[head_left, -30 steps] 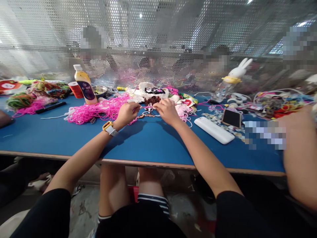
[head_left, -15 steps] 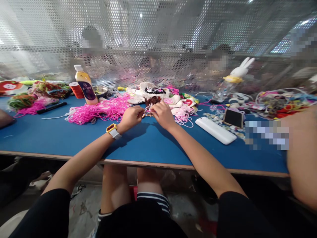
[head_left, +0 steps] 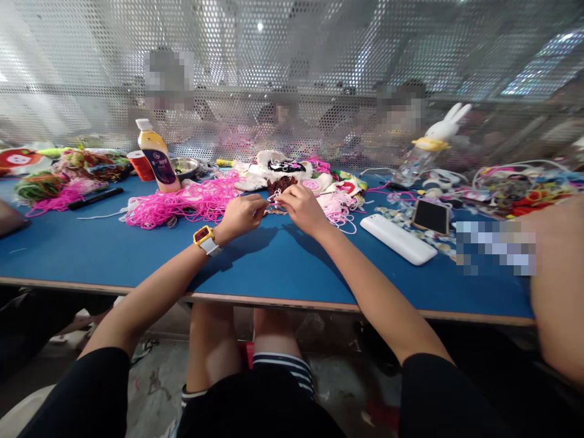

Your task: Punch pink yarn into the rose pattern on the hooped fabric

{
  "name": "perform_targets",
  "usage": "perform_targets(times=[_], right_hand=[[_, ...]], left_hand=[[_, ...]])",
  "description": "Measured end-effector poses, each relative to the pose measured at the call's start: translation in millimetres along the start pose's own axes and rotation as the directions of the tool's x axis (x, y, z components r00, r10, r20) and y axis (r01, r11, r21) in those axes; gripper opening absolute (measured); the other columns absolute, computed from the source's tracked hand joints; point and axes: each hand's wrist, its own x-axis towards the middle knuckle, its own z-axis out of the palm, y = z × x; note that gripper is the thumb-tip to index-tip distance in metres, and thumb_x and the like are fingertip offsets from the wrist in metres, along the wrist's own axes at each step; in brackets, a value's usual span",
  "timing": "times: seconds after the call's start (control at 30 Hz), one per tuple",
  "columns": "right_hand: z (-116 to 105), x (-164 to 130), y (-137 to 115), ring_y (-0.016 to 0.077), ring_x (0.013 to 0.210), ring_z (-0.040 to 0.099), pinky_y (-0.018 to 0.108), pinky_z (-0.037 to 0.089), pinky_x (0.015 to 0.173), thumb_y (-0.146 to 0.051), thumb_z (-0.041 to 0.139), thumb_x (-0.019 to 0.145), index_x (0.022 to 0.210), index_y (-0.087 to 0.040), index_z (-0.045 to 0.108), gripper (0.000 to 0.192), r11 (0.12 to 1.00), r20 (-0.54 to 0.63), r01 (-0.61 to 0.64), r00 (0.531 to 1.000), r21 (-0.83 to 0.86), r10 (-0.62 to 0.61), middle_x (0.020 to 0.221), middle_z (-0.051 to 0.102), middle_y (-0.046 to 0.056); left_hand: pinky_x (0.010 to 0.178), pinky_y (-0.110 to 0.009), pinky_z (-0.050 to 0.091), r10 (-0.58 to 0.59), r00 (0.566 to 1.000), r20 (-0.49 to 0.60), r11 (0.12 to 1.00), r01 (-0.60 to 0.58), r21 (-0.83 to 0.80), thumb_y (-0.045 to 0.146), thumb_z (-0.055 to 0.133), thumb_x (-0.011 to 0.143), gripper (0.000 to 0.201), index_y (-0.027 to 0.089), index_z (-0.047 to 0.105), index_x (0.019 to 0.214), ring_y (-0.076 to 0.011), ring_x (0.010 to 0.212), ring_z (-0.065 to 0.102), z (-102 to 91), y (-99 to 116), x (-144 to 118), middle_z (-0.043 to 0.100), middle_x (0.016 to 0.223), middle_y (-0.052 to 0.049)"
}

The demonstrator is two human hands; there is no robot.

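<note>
Over the middle of the blue table, my left hand point(head_left: 244, 217) is closed in a pinch, its fingertips turned inward. My right hand point(head_left: 302, 208) faces it, thumb and fingers also pinched together. Whatever sits between the fingertips is too small to make out. Pale yarn loops point(head_left: 274, 196) show right beside the right fingertips. Just behind both hands lies a dark brown yarn bundle point(head_left: 281, 183). A heap of bright pink yarn point(head_left: 185, 201) spreads to the left of my left hand, and light pink yarn point(head_left: 340, 208) lies to the right of my right hand.
A juice bottle point(head_left: 158, 155), red thread spool point(head_left: 141, 166) and black pen point(head_left: 95, 199) stand or lie leftward. To the right are a white case point(head_left: 398, 239), a phone point(head_left: 431, 216) and a rabbit-topped bottle point(head_left: 426, 149). Another person's arm point(head_left: 561, 280) rests at far right.
My fingertips have drawn slightly apart, the right hand shifting a little. Otherwise the table's contents look the same.
</note>
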Motion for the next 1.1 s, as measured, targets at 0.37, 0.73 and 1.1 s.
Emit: perform_targets(times=[0.37,0.73,1.1], right_hand=[[-6.6,0.8,2.0,0.0224,0.093,0.053,0.036,0.033,0.081,-0.023,0.047,0.098,0.109,-0.022,0.072,0.027,1.000,-0.022,0.004,1.000,-0.001,-0.004,0.096,0.064,0.009],[-2.0,0.6,-8.5,0.0219,0.091,0.052,0.034,0.034,0.077,-0.029,0.040,0.102,0.117,-0.015,0.067,0.034,0.996,0.105,0.089,0.991,-0.015,-0.087,0.099,0.068,0.010],[-0.6,-0.4,4.4,0.0227,0.089,0.052,0.036,0.042,0.077,-0.028,0.042,0.100,0.106,-0.020,0.072,0.032,0.999,-0.052,0.030,0.998,-0.012,-0.030,0.090,0.063,0.010]], left_hand=[[0.053,-0.025,0.032,0.019,0.993,-0.116,0.987,-0.037,-0.155,0.023,0.050,0.092,0.027,0.014,0.073,0.081,-0.0114,0.054,0.047,4.1,-7.2,3.5,0.058,0.060,-0.003],[0.050,-0.027,0.026,0.105,0.993,-0.059,0.992,-0.101,0.072,0.020,0.045,0.093,0.027,0.014,0.069,0.083,-0.0142,0.057,0.052,-2.0,-0.1,0.7,0.064,0.069,-0.006],[0.059,-0.024,0.039,-0.179,0.984,0.024,0.977,0.180,-0.112,0.032,0.061,0.091,0.018,0.015,0.062,0.096,-0.0138,0.064,0.056,-11.2,-19.4,7.2,0.065,0.072,-0.003]])
